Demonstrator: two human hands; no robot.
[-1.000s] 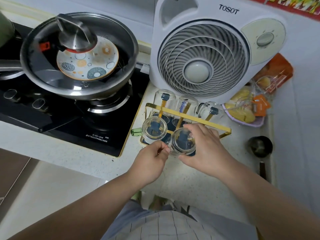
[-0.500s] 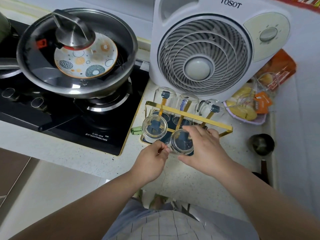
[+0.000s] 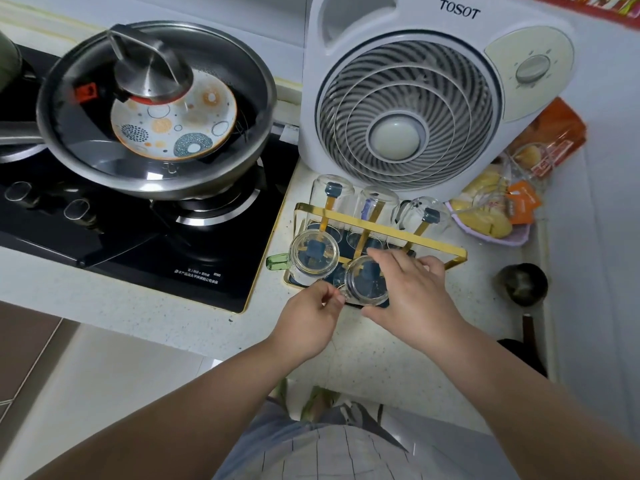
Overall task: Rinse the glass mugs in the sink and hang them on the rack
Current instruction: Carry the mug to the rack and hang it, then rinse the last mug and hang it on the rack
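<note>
Mug (image 3: 367, 281) pinched between your hands: left hand (image 3: 308, 320) at handle, right hand (image 3: 412, 299) cupping side. Neighbour mug (image 3: 313, 256) just left; careless seating on rack (image 3: 381, 226) risks clinking glass.

Pale speckled countertop (image 3: 121, 299), black gas hob (image 3: 145, 251) inset; white wall (image 3: 242, 15) behind; tiled floor (image 3: 31, 355).

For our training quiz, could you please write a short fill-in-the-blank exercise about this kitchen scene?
1. The mug between both hands sits on the gold ____.
2. The neighbouring mug has a ____ handle.
3. The brand printed on the fan is ____.
4. The patterned plate lies inside the ____ on the stove.

Missing words: rack; green; TOSOT; pan
</note>
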